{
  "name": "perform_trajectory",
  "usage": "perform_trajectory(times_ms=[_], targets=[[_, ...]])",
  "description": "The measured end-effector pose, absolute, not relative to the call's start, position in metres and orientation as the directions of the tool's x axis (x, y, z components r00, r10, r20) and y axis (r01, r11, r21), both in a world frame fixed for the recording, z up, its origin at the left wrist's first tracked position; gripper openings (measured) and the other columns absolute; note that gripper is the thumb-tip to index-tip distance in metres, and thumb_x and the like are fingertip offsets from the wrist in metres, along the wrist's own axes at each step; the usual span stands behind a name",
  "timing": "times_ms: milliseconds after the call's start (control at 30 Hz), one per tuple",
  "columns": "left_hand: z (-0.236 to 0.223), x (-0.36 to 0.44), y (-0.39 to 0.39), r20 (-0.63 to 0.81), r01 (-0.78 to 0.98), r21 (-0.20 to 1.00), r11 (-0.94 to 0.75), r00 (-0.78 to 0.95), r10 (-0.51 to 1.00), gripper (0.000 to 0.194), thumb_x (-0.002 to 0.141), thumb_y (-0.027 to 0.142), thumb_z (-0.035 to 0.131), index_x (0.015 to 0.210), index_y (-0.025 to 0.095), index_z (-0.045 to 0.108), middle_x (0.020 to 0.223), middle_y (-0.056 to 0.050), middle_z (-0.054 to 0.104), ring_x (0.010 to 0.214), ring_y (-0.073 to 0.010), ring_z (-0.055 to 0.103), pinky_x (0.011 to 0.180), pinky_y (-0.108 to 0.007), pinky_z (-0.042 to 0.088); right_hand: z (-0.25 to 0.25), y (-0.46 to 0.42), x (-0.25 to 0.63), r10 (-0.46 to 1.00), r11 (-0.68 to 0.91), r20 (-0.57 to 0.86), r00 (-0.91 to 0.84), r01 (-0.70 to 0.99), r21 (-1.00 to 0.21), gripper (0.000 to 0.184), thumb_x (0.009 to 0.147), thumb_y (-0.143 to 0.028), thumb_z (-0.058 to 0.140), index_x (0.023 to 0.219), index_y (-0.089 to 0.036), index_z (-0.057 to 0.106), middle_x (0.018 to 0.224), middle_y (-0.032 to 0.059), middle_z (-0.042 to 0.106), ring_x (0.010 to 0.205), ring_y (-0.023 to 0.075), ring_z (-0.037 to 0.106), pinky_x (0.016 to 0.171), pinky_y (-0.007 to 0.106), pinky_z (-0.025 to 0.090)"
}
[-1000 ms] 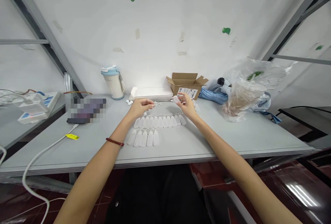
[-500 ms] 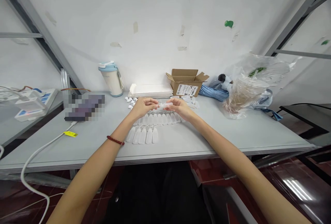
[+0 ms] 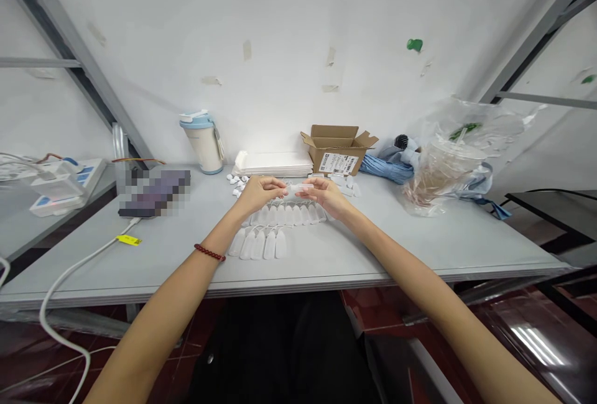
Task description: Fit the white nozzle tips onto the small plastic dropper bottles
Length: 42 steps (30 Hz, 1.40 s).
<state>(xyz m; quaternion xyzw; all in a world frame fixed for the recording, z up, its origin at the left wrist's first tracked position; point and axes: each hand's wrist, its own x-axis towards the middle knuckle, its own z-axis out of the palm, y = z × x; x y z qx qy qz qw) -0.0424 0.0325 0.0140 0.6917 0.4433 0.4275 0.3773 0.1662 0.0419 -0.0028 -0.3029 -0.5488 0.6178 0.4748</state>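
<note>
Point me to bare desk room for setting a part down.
Right: the desk between right forearm and bagged cup. Left: between the pixelated device, its cable and left forearm. Small gap: between front tag row and right forearm. Crowded: around left hand and right hand, with back tag row, white stack and open carton.

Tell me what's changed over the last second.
The right hand moved left, bringing the clear tag it already held up to the left hand, so the hands are now close together. Whether the left hand grips the tag is unclear. The tag rows, box and tumbler stayed put.
</note>
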Motion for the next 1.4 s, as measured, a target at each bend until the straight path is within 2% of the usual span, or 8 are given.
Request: perform_trajectory(times_ms=[167, 367, 800, 1200, 1400], targets=[[0.012, -0.040, 0.031, 0.207, 0.288, 0.915, -0.283, 0.268, 0.941, 0.026, 0.064, 0.036, 0.073, 0.079, 0.014, 0.069, 0.069, -0.006, 0.072, 0.067, -0.0204, 0.066, 0.067, -0.033, 0.053, -0.004, 0.042, 0.165, 0.917, 0.060, 0.145, -0.372, -0.230, -0.971, 0.031, 0.059, -0.032, 0.080, 0.080, -0.018, 0.062, 0.077, 0.0002, 0.069, 0.078, 0.0164, 0.068, 0.086, 0.034, 0.048], [0.010, -0.039, 0.033, 0.222, 0.232, 0.922, -0.310, 0.338, 0.915, 0.029, 0.068, 0.039, 0.069, 0.081, 0.013, 0.068, 0.071, -0.007, 0.072, 0.065, -0.0200, 0.066, 0.064, -0.032, 0.053, -0.004, 0.041, 0.165, 0.903, 0.060, 0.144, -0.405, -0.213, -0.975, 0.029, 0.062, -0.033, 0.078, 0.081, -0.016, 0.064, 0.077, 0.0016, 0.070, 0.074, 0.0160, 0.068, 0.081, 0.032, 0.050], [0.022, -0.037, 0.023, 0.217, 0.275, 0.894, -0.353, 0.422, 0.880, 0.029, 0.074, 0.042, 0.063, 0.077, 0.013, 0.069, 0.071, -0.007, 0.070, 0.062, -0.0149, 0.060, 0.055, -0.025, 0.047, 0.004, 0.035, 0.169, 0.876, 0.089, 0.139, -0.463, -0.128, -0.988, 0.026, 0.067, -0.033, 0.075, 0.081, -0.014, 0.066, 0.072, 0.0048, 0.070, 0.060, 0.0150, 0.067, 0.060, 0.026, 0.050], [0.026, -0.041, 0.022, 0.013, 0.251, 0.958, -0.141, 0.453, 0.891, 0.031, 0.076, 0.041, 0.062, 0.069, 0.012, 0.068, 0.073, -0.007, 0.070, 0.055, -0.0117, 0.060, 0.052, -0.023, 0.046, 0.011, 0.025, 0.163, 0.883, 0.160, 0.164, -0.440, -0.047, -0.986, 0.032, 0.062, -0.037, 0.077, 0.080, -0.013, 0.066, 0.069, 0.0033, 0.069, 0.056, 0.0125, 0.063, 0.057, 0.026, 0.049], [0.027, -0.045, 0.022, -0.042, 0.257, 0.963, -0.082, 0.445, 0.895, 0.035, 0.074, 0.045, 0.065, 0.070, 0.010, 0.067, 0.066, -0.006, 0.067, 0.051, -0.0124, 0.060, 0.048, -0.023, 0.046, 0.010, 0.023, 0.159, 0.882, 0.242, 0.222, -0.415, -0.004, -0.970, 0.036, 0.066, -0.040, 0.074, 0.086, -0.012, 0.064, 0.061, 0.0013, 0.065, 0.056, 0.0138, 0.062, 0.058, 0.028, 0.049]])
